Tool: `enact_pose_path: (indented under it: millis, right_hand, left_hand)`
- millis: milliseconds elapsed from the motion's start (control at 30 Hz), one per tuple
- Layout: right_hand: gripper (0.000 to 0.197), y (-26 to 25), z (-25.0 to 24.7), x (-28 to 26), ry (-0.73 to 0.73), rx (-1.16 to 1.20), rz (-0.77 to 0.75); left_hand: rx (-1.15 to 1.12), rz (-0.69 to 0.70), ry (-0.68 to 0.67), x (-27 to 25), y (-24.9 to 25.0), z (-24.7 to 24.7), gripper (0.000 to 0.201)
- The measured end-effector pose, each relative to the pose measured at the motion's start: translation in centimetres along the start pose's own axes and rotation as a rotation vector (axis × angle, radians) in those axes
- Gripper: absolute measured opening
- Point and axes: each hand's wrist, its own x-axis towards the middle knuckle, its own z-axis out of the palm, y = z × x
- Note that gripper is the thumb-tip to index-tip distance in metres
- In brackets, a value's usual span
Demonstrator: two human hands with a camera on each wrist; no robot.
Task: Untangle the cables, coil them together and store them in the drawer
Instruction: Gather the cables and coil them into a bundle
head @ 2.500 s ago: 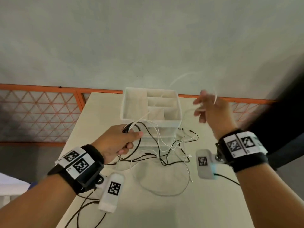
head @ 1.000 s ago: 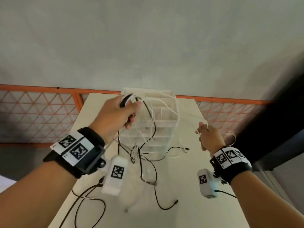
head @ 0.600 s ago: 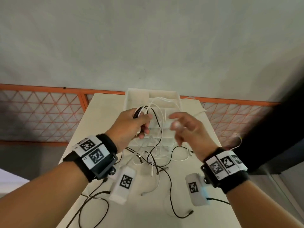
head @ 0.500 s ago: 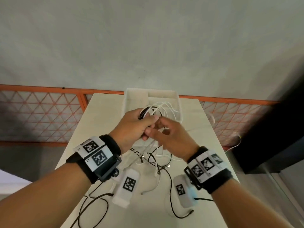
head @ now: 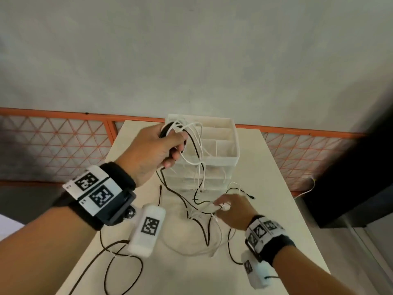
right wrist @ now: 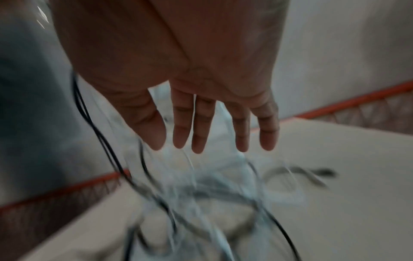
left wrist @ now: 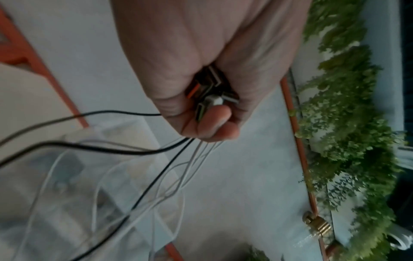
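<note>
Our left hand (head: pixel 156 149) fisted round the plug ends of the thin black and white cables (head: pixel 196 158), raised beside the white plastic drawer unit (head: pixel 214 145). Our right hand (head: pixel 232 210), fingers straight and spread, reached low over the loose strands on the cream table (head: pixel 276 209).

black wristbands (head: pixel 119 177) with white square-code tags, white pods (head: pixel 146 228) beneath.

I'm looking at what seems an outdoor terrace or balcony: pale table (head: pixel 276 220) sitting by an orange mesh railing (head: pixel 53 145), plain concrete wall (head: pixel 191 60) behind, green hedge (left wrist: pixel 348 141) growing alongside.
</note>
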Motion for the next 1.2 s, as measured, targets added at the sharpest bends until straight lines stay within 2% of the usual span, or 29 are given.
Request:
enact_pose_path:
  millis: [100,200,233,300,333,367,433,500,600,667,733,800,900,967,1033,1100,1167,1200]
  right_hand:
    - [0.014,-4.7,-4.8,-1.5,0.189,0.17,-0.204]
    - [0.038,-9.1,-7.1,-4.0,0.228,0.365,-0.432]
    - [0.039,-10.1,-7.1,-4.5,0.224,0.381,-0.48]
    - [0.021,-10.3,-6.7,-4.2,0.198,0.417,-0.495]
    - [0.007,-9.5,-6.4,-3.8,0.184,0.425,-0.447]
    - [0.006,-8.2,-6.2,-3.1,0.176,0.419,-0.378]
    - [0.02,-4.0,-5.3,-1.7,0.15,0.415,-0.195]
    - [0.025,1.3,-4.0,-0.5,0.165,0.442,0.042]
    - [0.031,7.3,-2.8,0.5,0.317,0.361,0.41]
    - [0.046,7.9,-3.8,0.6,0.483,0.386,0.461]
    - [0.053,7.0,-5.7,0.6,0.57,0.51,0.378]
    - [0.069,6.0,-7.3,0.5,0.535,0.547,0.316]
    - [0.094,4.2,-7.8,-0.1,0.465,0.454,0.192]
    - [0.097,0.9,-8.0,-1.5,0.438,0.436,-0.024]
    - [0.098,-3.4,-7.9,-2.7,0.349,0.398,-0.293]
    - [0.088,-7.2,-7.2,-3.4,0.325,0.31,-0.481]
    - [0.054,-9.1,-6.2,-3.2,0.45,0.243,-0.556]
    - [0.032,-9.2,-5.8,-2.7,0.512,0.252,-0.537]
  left_hand:
    - [-0.06,-0.075,-0.007,-0.2,-1.0,1.4,0.006]
    - [-0.062,-0.088,-0.136,-0.6,-1.2,3.1,0.008]
    - [-0.042,-0.079,-0.186,-0.8,-1.1,3.6,0.009]
    - [0.035,-0.051,-0.231,-0.9,-0.8,4.0,0.011]
    - [0.074,-0.042,-0.225,-0.9,-0.7,3.9,0.012]
    - [0.099,-0.036,-0.206,-0.8,-0.6,3.6,0.011]
    - [0.094,-0.021,-0.144,-0.5,-0.4,2.4,0.009]
    - [0.061,-0.004,-0.086,-0.3,-0.6,1.1,0.004]
    - [0.075,-0.012,-0.043,-0.5,-1.5,-0.2,0.009]
    - [0.069,-0.03,0.035,-0.3,-2.5,-0.6,0.014]
    - [0.035,-0.045,0.158,0.1,-3.1,-0.7,0.021]
    - [0.019,-0.048,0.193,0.3,-3.3,-0.5,0.024]
    - [0.072,-0.037,0.048,-0.2,-3.1,0.1,0.023]
    - [0.129,-0.042,-0.058,-0.6,-2.8,0.7,0.024]
    - [0.203,-0.068,-0.143,-0.8,-2.5,1.6,0.025]
    - [0.289,-0.059,-0.243,-1.1,-1.9,2.5,0.026]
    - [0.371,0.012,-0.357,-1.6,-1.1,3.2,0.024]
    - [0.389,0.064,-0.401,-1.9,-0.6,3.3,0.024]
